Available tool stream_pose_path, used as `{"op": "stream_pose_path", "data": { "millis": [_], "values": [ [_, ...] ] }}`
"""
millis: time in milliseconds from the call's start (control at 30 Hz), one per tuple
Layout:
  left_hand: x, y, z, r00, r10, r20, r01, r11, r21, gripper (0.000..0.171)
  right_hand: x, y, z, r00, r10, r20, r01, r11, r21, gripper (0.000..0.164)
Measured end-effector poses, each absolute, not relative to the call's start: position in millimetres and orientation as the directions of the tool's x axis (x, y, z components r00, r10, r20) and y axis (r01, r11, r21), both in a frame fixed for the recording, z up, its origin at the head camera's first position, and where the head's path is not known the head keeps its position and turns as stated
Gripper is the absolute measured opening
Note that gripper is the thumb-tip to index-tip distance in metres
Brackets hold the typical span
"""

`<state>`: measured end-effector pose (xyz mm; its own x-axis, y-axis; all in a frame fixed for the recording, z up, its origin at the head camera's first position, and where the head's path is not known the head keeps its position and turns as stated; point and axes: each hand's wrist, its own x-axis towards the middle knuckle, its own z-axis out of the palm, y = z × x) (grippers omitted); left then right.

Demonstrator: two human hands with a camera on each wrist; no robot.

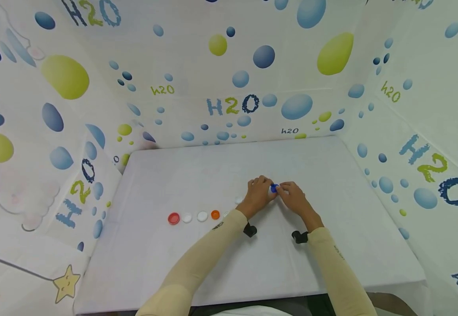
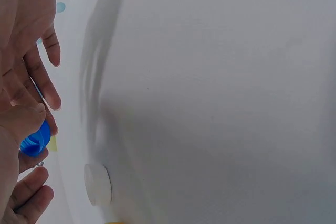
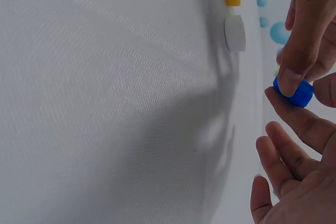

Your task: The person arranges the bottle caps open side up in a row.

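Note:
A blue plastic bottle cap [image 1: 274, 188] is held up between my two hands, above the white table. My left hand [image 1: 258, 194] pinches it, its thumb [image 3: 292, 81] lying across the cap. From the other side my right hand [image 1: 293, 198] grips the same cap between thumb and index finger, and its other fingers [image 3: 278, 156] are spread apart. The cap's hollow inside shows in the left wrist view. A white cap [image 2: 98, 184] lies on the table to the left of my left hand.
Left of my left forearm, a red cap [image 1: 174, 218], two white caps [image 1: 202, 216] and an orange cap [image 1: 215, 214] form a row. The forearm partly covers another pale cap. Printed cloth walls [image 1: 229, 79] stand behind and beside the white table [image 1: 153, 272].

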<state>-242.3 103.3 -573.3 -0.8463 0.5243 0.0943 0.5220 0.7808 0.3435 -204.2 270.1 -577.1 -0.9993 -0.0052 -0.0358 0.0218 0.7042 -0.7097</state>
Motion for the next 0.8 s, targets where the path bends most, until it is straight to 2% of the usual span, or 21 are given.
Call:
{"op": "stream_pose_path", "data": {
  "millis": [300,567,800],
  "values": [
    [-243.2,98.5,-571.1,-0.844,0.525,0.111,0.528,0.777,0.343,0.041,-201.9,268.1,-579.5,-1.000,-0.003,-0.013,0.007,0.720,-0.694,0.043],
    [-244.0,94.6,-568.9,-0.844,0.530,0.075,0.518,0.773,0.366,0.039,-199.9,269.9,-582.8,-0.995,-0.092,0.046,-0.101,0.768,-0.632,0.041],
    [-245.4,93.2,-571.7,-0.846,0.531,0.048,0.510,0.781,0.360,0.043,-198.0,271.6,-578.5,-0.990,-0.140,0.008,-0.117,0.789,-0.603,0.043]
  ]
}}
